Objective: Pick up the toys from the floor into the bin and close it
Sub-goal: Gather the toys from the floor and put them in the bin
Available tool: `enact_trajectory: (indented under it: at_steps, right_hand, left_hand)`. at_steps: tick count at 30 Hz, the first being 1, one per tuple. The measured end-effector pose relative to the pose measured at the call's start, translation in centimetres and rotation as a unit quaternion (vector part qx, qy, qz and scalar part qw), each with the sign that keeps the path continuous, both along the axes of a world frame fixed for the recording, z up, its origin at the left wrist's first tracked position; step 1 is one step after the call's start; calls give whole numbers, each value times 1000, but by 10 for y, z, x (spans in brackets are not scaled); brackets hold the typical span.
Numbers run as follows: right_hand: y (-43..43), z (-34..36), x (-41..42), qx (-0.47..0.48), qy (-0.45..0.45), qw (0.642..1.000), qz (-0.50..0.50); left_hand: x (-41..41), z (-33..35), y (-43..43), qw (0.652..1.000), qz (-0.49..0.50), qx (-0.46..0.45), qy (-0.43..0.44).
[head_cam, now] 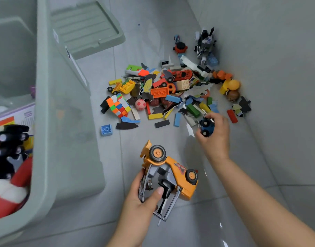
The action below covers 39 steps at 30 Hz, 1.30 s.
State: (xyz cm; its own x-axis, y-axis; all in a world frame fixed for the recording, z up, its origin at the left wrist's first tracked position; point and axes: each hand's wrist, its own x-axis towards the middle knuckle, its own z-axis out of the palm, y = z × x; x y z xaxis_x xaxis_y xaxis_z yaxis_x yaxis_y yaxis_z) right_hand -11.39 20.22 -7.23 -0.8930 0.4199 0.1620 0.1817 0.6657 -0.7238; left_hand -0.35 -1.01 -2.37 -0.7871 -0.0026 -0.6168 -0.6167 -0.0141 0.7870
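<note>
Head view: left hand [135, 202] grips orange toy truck [171, 173], thumb curled over its grey underside, held above floor [171, 220]. Right hand [215, 132] pinches small blue car [206, 126] at edge of toy pile [162, 90]. Green bin [46, 157] at left, w/ toys inside; lid [87, 29] lies on floor behind it.

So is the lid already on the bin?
No, the lid lies off to the side, and the bin stands open.
</note>
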Motion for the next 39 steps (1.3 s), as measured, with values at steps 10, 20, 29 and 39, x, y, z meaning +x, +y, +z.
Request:
enact_trajectory:
  at_steps: [10, 20, 29, 39]
  right_hand:
    - [-47, 223, 60, -308, 75, 937, 148]
    - [-265, 261, -8, -338, -66, 876, 336]
    - [-377, 164, -62, -330, -224, 853, 336]
    - [-372, 151, -51, -299, -252, 843, 369]
  left_hand:
    - [-26, 149, -25, 957, -84, -58, 273]
    - [-70, 206, -239, 930, 14, -219, 294]
    - [-104, 109, -333, 965, 142, -216, 36]
    - [-114, 85, -340, 947, 168, -271, 36]
